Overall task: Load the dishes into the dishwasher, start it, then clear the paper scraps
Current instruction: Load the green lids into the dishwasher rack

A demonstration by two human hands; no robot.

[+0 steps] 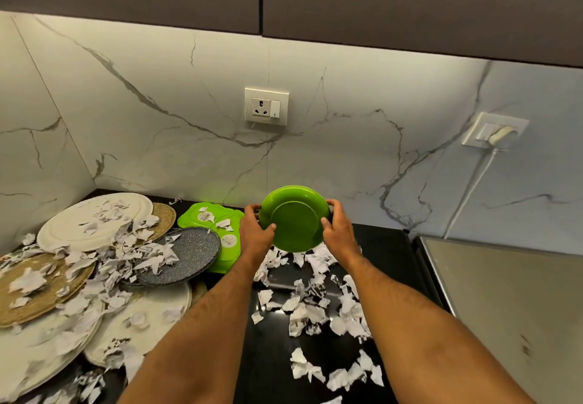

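Both forearms reach forward over the black surface (277, 356), where torn paper scraps (318, 309) lie strewn. Beyond them the left hand (255, 230) and right hand (339, 230) hold a green plate (295, 219) between them, tilted up off the surface, underside toward the camera. Each grip is closed on the rim, thumb in front, fingers curled behind. Farther left sit a grey speckled plate (189, 255), a square green plate (217, 214) and white plates (94, 220), scrap-covered

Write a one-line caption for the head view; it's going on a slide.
Both hands, left hand and right hand, hold a tilted green plate above paper scraps on the black counter.
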